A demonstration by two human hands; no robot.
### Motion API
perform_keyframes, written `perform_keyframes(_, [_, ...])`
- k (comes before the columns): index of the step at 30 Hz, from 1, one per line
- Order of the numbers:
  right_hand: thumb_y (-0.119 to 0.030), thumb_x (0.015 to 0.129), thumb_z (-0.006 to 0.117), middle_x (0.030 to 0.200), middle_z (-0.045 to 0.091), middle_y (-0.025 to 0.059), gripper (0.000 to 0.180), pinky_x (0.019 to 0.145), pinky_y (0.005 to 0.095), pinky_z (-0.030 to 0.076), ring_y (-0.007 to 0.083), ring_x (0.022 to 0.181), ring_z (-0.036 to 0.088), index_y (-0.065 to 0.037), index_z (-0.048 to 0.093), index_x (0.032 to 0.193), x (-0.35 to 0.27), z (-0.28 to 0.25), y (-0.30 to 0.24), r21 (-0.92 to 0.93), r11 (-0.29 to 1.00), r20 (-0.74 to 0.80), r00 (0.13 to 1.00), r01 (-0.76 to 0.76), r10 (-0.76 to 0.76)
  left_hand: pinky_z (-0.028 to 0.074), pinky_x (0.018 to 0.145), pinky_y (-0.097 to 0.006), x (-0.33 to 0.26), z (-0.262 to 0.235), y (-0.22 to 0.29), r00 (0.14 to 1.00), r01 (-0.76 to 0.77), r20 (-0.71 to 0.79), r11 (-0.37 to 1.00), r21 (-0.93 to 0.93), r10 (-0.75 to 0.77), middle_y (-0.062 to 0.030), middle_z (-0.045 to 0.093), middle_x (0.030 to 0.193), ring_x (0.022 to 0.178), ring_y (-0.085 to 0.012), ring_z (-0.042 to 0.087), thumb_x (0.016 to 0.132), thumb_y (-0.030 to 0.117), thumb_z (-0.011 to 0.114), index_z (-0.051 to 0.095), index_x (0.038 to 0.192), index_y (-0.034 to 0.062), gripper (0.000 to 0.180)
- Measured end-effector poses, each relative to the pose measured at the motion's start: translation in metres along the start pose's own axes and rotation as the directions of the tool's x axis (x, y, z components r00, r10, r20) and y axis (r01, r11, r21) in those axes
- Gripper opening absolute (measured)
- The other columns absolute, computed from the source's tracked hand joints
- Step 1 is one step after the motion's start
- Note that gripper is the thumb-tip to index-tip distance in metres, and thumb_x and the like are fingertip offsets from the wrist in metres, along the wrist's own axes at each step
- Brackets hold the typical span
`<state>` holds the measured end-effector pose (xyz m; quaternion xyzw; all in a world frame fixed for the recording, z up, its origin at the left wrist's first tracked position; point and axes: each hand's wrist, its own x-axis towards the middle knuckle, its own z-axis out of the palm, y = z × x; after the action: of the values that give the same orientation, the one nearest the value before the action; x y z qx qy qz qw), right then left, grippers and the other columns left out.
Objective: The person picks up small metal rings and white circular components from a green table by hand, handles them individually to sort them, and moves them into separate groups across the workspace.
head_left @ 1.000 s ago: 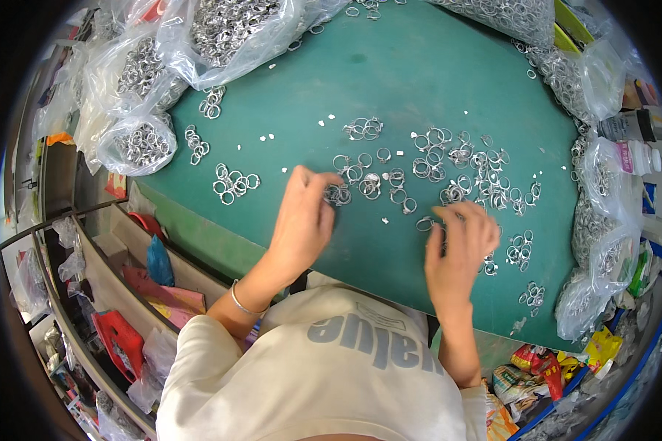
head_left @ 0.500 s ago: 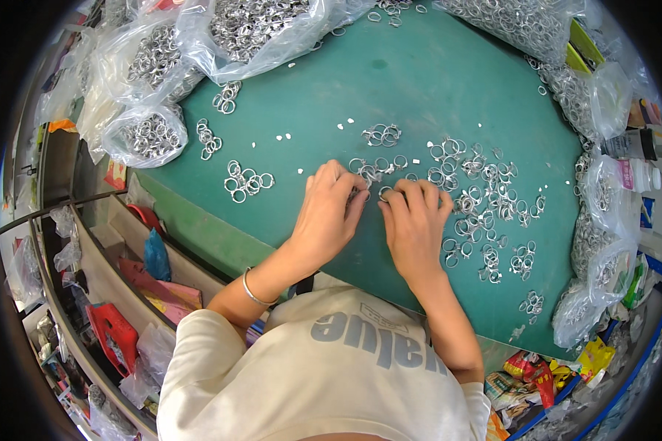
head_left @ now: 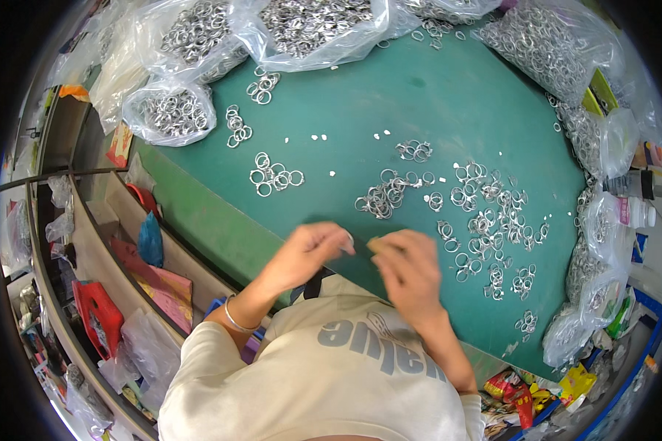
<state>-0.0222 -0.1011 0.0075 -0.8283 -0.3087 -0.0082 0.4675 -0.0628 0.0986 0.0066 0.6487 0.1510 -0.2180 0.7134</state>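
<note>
Together, two hands (head_left: 360,261) near five ring bags (head_left: 171,112).

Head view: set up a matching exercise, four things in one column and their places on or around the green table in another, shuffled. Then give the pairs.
Things:
1. left hand
2. clear bag of rings
3. loose metal rings
4. red bag

Places:
A. far left corner of the green table
B. spread over the table's right half
C. near table edge, close beside the right hand
D. on shelving left of the table

Pairs: 1-C, 2-A, 3-B, 4-D
</note>
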Motion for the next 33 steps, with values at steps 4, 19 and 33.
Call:
perform_keyframes(4, [-0.009, 0.075, 0.071, 0.116, 0.057, 0.0090, 0.040, 0.095, 0.0438, 0.036, 0.0295, 0.113, 0.051, -0.007, 0.062, 0.114, 0.030, -0.006, 0.009, -0.235, 0.968, -0.023, 0.997, -0.083, 0.079, 0.041, 0.054, -0.034, 0.012, -0.032, 0.014, 0.740, -0.165, -0.371, 0.687, 0.707, 0.560, -0.0139, 0.054, 0.067, 0.056, -0.0247, 0.051, 0.085, 0.008, 0.065, 0.067, 0.091, -0.0023, 0.012])
perform_keyframes(19, [-0.001, 0.081, 0.065, 0.082, 0.062, 0.0086, 0.021, 0.082, 0.0355, 0.037, 0.0230, 0.080, 0.057, -0.003, 0.066, 0.102, 0.010, -0.025, 0.027, -0.282, 0.936, -0.193, 0.968, -0.212, 0.161, 0.045, 0.059, -0.040, 0.103, -0.135, 0.039, 0.469, 0.100, -0.360, 0.356, 0.929, 0.807, -0.0141, 0.058, 0.074, 0.061, -0.0301, 0.056, 0.083, 0.013, 0.068, 0.068, 0.103, 0.0078, 0.021])
perform_keyframes(33, [-0.003, 0.084, 0.064, 0.078, 0.059, 0.0065, 0.018, 0.077, 0.0309, 0.036, 0.0194, 0.073, 0.053, -0.004, 0.067, 0.102, 0.010, -0.022, 0.020, -0.220, 0.931, -0.181, 0.950, -0.290, 0.253, 0.046, 0.059, -0.038, 0.076, -0.125, 0.042, 0.562, 0.071, -0.295, 0.310, 0.948, 0.773, -0.0093, 0.057, 0.078, 0.063, -0.0276, 0.058, 0.074, 0.019, 0.076, 0.068, 0.094, 0.0070, 0.024])
